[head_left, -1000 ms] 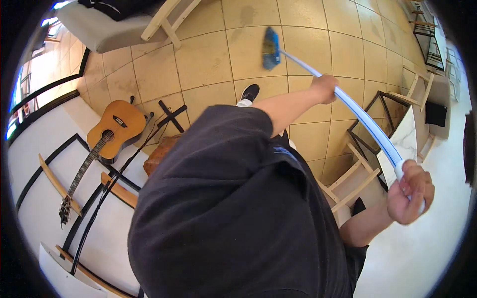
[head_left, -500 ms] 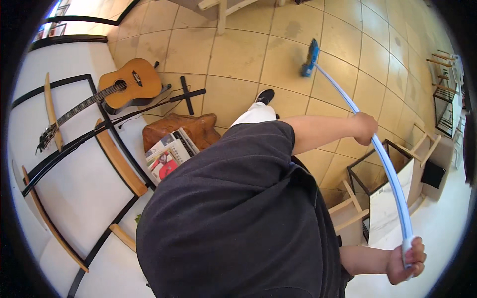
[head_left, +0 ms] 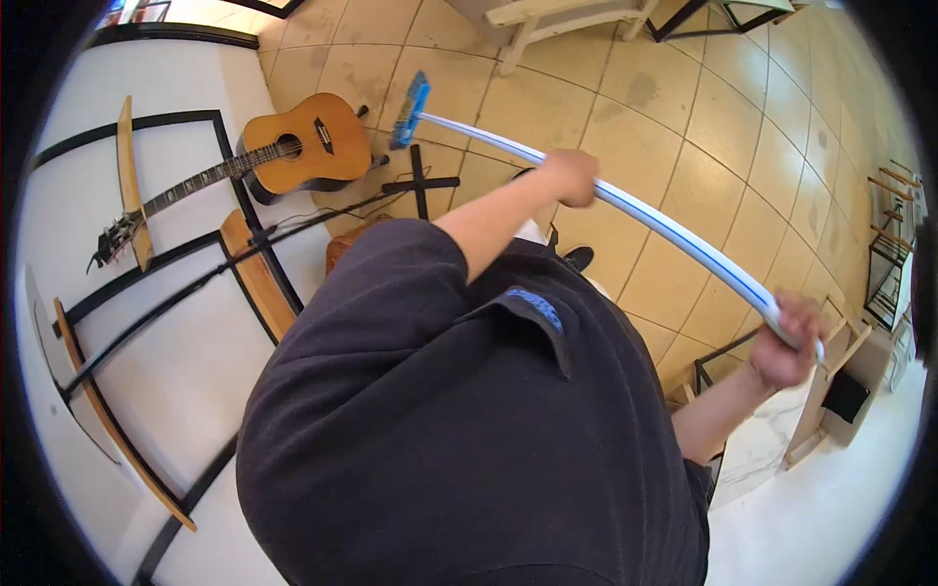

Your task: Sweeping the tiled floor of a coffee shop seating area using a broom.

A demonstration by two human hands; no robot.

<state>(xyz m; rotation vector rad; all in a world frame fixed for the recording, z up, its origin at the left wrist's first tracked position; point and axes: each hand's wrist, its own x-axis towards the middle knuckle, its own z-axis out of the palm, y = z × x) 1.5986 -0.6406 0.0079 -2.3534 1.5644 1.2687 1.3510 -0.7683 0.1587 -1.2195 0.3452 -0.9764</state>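
Observation:
A broom (head_left: 674,230) with a long white-and-blue striped handle slants across the view. Its blue head (head_left: 411,109) is at the far left end, over the tiled floor close to the guitar. My left hand (head_left: 572,178) is closed round the handle partway along, nearer the head than my other hand. Near the handle's upper end, at the right, my right hand (head_left: 789,337) grips it, slightly blurred. Whether the bristles touch the floor, I cannot tell.
An acoustic guitar (head_left: 308,146) leans at the left, beside a black stand with a cross-shaped base (head_left: 420,184). A wooden bench (head_left: 572,20) stands at the far side. A marble-topped table (head_left: 757,449) and a chair with a black cushion (head_left: 845,396) are at the right.
The broom head has swept left across the floor, from the middle toward the guitar. Both hands have moved with the handle, the left one leftward, the right one farther up in the view.

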